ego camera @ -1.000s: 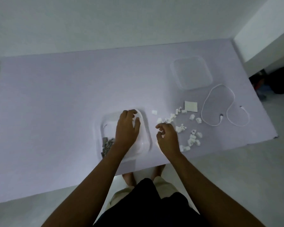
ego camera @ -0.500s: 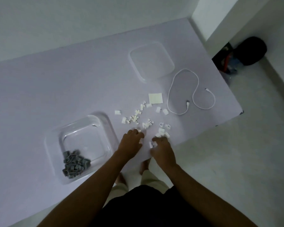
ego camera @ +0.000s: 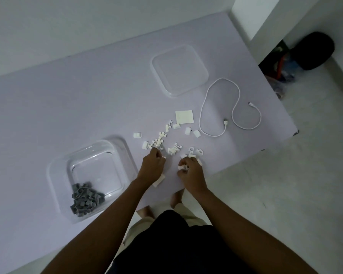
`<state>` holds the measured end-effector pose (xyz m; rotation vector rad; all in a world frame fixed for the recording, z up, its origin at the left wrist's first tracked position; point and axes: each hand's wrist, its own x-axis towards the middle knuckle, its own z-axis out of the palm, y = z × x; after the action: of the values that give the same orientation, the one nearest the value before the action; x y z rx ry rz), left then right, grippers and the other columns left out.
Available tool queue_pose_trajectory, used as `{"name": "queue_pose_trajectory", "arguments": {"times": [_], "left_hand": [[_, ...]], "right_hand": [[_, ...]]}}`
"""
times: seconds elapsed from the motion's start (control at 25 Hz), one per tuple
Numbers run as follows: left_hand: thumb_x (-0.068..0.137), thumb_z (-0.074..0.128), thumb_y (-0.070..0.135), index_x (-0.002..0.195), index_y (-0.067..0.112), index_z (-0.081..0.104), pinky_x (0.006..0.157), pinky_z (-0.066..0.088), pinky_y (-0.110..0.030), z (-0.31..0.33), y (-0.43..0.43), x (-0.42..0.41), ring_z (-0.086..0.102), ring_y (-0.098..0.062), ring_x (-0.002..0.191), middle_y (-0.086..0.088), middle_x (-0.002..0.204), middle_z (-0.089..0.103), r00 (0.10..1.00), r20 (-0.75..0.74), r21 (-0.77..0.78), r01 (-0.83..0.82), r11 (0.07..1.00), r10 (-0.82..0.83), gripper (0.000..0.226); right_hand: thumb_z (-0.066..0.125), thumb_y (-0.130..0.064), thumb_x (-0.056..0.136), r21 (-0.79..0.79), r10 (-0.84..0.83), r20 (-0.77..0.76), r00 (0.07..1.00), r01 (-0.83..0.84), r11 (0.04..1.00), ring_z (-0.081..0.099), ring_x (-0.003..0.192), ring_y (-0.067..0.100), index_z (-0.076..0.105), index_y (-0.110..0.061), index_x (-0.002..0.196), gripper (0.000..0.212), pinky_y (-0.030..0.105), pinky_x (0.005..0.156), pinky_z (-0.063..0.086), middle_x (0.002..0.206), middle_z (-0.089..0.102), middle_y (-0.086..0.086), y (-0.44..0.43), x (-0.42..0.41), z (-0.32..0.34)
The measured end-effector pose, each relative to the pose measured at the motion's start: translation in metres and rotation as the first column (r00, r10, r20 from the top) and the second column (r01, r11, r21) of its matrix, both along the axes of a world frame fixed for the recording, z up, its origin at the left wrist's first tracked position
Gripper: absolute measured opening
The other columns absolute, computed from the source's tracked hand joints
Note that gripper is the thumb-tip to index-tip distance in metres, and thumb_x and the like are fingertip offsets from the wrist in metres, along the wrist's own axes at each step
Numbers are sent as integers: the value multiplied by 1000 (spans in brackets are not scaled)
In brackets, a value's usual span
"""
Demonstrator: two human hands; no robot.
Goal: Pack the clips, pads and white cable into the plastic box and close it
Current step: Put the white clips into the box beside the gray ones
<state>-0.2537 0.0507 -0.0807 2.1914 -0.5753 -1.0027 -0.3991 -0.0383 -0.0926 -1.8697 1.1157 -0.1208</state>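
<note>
The clear plastic box (ego camera: 57,173) stands open near the table's front edge, with a heap of grey clips (ego camera: 85,199) in its near corner. Several white clips (ego camera: 162,140) lie scattered to its right. My left hand (ego camera: 152,167) rests with curled fingers at the near edge of that scatter, white pieces at its fingertips and a white pad under its wrist. My right hand (ego camera: 191,171) is closed around several white clips. A square white pad (ego camera: 184,117) and the looped white cable (ego camera: 220,107) lie farther right. The clear lid (ego camera: 179,70) lies behind them.
The lilac table (ego camera: 67,107) ends just right of the cable and just below my hands. On the floor at the far right sits a dark bag (ego camera: 313,50) beside a white pillar (ego camera: 253,14). My bare feet show under the table edge.
My left hand left the box and came right to the white clips. My right hand has closed on several of them. The view swung right, so the box now sits to my left.
</note>
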Motion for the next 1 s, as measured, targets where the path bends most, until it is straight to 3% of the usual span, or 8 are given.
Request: {"name": "queue_pose_trajectory", "arguments": {"times": [0.16, 0.32, 0.44, 0.56, 0.64, 0.72, 0.8, 1.0], "left_hand": [[96, 48, 22, 86, 13, 48, 62, 37, -29, 1, -22, -1, 55, -24, 75, -6, 82, 56, 984, 134, 58, 110, 992, -116, 14], [88, 64, 39, 112, 9, 49, 69, 41, -30, -5, -38, -7, 57, -24, 83, -6, 98, 57, 946, 234, 145, 195, 970, -225, 42], [89, 64, 36, 116, 8, 47, 75, 47, -35, -17, -45, -11, 63, -31, 94, -14, 111, 60, 928, 269, 186, 213, 959, -258, 43], [95, 57, 29, 117, 8, 47, 80, 50, -38, -21, -49, -12, 63, -33, 100, -16, 117, 60, 936, 264, 166, 192, 967, -231, 32], [98, 52, 29, 117, 8, 47, 81, 49, -38, -21, -51, -11, 63, -33, 101, -16, 116, 60, 938, 262, 168, 188, 968, -228, 29], [99, 48, 29, 115, 7, 47, 80, 48, -37, -21, -53, -9, 62, -33, 99, -15, 113, 60, 947, 238, 172, 176, 969, -214, 28], [100, 45, 28, 113, 6, 48, 76, 45, -34, -18, -52, -8, 60, -30, 96, -13, 108, 59, 966, 196, 149, 140, 979, -168, 26], [100, 42, 22, 101, 5, 52, 70, 38, -30, -7, -45, -4, 52, -22, 82, -10, 95, 56, 967, 238, 52, 83, 995, -93, 20]], "right_hand": [[62, 5, 79, 354, -321, 42, 946, 286, 890, 55, 62, 16, 62, -8, 77, 12, 23, 60, 46, 73, 62, 4, -16, 1, 14], [34, 8, 78, 904, -670, 84, 737, 226, 362, 41, 57, 19, 57, -10, 79, 30, 26, 51, 35, 66, 46, 7, -40, -3, 32], [42, -8, 82, 954, -715, 70, 695, 163, 252, 36, 55, 18, 59, -13, 80, 18, 25, 50, 29, 63, 42, 4, -55, -4, 36], [52, -13, 90, 883, -662, 45, 749, 279, 377, 41, 51, 16, 62, -13, 78, 16, 25, 48, 30, 64, 44, 5, -63, -1, 28], [62, -15, 90, 609, -433, 62, 899, 310, 730, 49, 53, 15, 65, -11, 81, 10, 27, 50, 39, 67, 54, 7, -64, -1, 12], [71, -20, 86, 178, -98, 3, 995, 96, 979, 58, 64, 14, 67, -14, 88, 8, 28, 62, 50, 75, 66, 3, -60, -2, -3], [73, -25, 86, -33, 80, -75, 994, -82, 996, 60, 73, 11, 66, -20, 102, 18, 24, 71, 52, 85, 68, -1, -54, 0, -7], [70, -19, 87, -222, 237, -194, 952, -278, 935, 65, 97, 21, 66, -17, 121, 33, 30, 83, 53, 112, 67, 4, -48, 10, -8]]}}
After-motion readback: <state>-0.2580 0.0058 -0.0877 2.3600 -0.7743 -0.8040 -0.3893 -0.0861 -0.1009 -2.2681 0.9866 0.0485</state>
